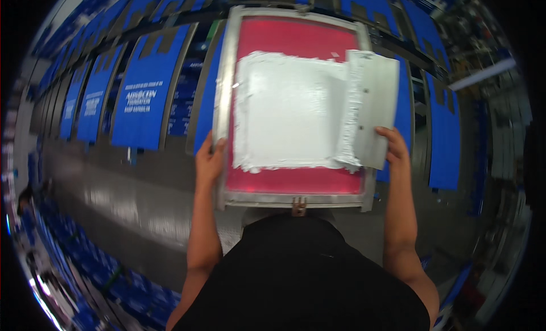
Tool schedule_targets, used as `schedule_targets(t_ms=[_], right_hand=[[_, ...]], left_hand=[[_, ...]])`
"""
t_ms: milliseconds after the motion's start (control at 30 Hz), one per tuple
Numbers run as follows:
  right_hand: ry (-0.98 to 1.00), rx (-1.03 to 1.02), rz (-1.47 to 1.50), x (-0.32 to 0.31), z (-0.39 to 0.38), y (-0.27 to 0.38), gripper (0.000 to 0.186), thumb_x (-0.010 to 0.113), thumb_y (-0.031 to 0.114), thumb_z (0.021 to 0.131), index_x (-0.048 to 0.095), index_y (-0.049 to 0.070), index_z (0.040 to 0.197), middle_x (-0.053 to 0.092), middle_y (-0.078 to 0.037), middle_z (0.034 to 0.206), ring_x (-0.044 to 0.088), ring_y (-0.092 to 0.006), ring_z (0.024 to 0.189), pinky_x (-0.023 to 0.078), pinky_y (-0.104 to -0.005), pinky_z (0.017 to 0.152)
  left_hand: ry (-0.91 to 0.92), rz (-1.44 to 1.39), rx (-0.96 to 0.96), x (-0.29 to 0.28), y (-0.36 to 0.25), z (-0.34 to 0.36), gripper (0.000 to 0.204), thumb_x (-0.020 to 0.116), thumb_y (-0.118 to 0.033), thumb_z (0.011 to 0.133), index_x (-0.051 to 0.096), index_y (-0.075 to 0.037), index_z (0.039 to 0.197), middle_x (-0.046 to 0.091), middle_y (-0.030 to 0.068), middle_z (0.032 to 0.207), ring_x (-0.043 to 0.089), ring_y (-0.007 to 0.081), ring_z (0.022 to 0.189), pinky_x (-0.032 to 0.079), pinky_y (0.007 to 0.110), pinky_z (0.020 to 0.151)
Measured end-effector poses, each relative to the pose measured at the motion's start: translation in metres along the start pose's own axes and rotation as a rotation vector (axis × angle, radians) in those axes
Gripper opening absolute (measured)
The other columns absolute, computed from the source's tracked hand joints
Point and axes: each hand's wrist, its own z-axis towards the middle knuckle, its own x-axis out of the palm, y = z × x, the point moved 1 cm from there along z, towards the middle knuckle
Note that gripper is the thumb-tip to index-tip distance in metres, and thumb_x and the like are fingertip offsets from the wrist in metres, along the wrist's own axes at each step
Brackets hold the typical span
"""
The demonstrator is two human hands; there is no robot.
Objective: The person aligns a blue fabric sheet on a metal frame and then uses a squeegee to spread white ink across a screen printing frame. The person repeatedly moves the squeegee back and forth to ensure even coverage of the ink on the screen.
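Note:
A screen printing frame (226, 86) with a metal rim and red mesh (296, 38) is in front of my body, its near edge close to my black shirt. White ink (284, 112) covers the middle of the mesh in a rough-edged rectangle. Fingers of my left hand (210, 160) close round the frame's left rim. Along the right side lies a wide pale squeegee (375, 97), with thick ink ridged at its left edge. My right hand (396, 145) grips the squeegee's right edge, a fingertip on its top face. Whether that hand also touches the frame is hidden.
Blue printed panels (138, 92) lie on boards in rows at the left, behind the frame, and at the right (443, 132). A grey floor (142, 188) spreads below. More blue pieces (108, 274) line the lower left.

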Motion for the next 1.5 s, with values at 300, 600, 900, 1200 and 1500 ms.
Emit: schedule_targets(t_ms=[300, 600, 900, 1200, 1500], right_hand=[[0.06, 0.038, 0.134, -0.031, 0.01, -0.005, 0.047, 0.069, 0.009, 0.079, 0.053, -0.008, 0.119, 0.065, -0.019, 0.103, 0.068, -0.0287, 0.09, 0.058, -0.0421, 0.08], [0.012, -0.045, 0.108, -0.042, 0.009, -0.009, 0.051, 0.072, 0.012, 0.078, 0.054, -0.008, 0.121, 0.065, -0.019, 0.109, 0.068, -0.0289, 0.093, 0.057, -0.0422, 0.081], [0.036, 0.044, 0.091, -0.049, 0.012, -0.023, 0.051, 0.073, 0.018, 0.079, 0.054, -0.006, 0.12, 0.065, -0.017, 0.107, 0.067, -0.0272, 0.095, 0.057, -0.0428, 0.084], [-0.014, 0.019, 0.132, -0.044, 0.004, -0.023, 0.052, 0.074, 0.017, 0.079, 0.054, -0.008, 0.12, 0.065, -0.019, 0.108, 0.067, -0.0272, 0.095, 0.056, -0.0432, 0.084], [0.005, 0.035, 0.151, -0.043, 0.0, -0.023, 0.051, 0.073, 0.017, 0.08, 0.054, -0.009, 0.119, 0.065, -0.02, 0.109, 0.067, -0.0269, 0.096, 0.057, -0.0417, 0.085]], left_hand=[[0.027, 0.082, -0.001, 0.01, -0.065, -0.019, 0.061, 0.062, -0.034, 0.094, 0.044, 0.005, 0.138, 0.059, 0.0203, 0.126, 0.058, 0.0217, 0.111, 0.044, 0.03, 0.095], [0.055, 0.211, 0.002, 0.018, -0.042, 0.003, 0.065, 0.062, -0.04, 0.093, 0.045, 0.004, 0.138, 0.057, 0.0235, 0.128, 0.057, 0.0258, 0.115, 0.045, 0.032, 0.095], [0.046, 0.058, -0.056, 0.019, -0.023, 0.003, 0.068, 0.064, -0.047, 0.09, 0.047, -0.001, 0.138, 0.064, 0.0138, 0.108, 0.058, 0.0158, 0.092, 0.046, 0.027, 0.082], [0.062, 0.127, -0.107, 0.023, -0.045, 0.0, 0.066, 0.063, -0.045, 0.092, 0.048, 0.001, 0.137, 0.064, 0.0138, 0.108, 0.058, 0.015, 0.094, 0.046, 0.026, 0.083], [0.054, 0.119, -0.072, 0.022, -0.026, 0.007, 0.065, 0.062, -0.046, 0.092, 0.048, -0.002, 0.138, 0.063, 0.0136, 0.104, 0.057, 0.0169, 0.092, 0.046, 0.029, 0.082]])
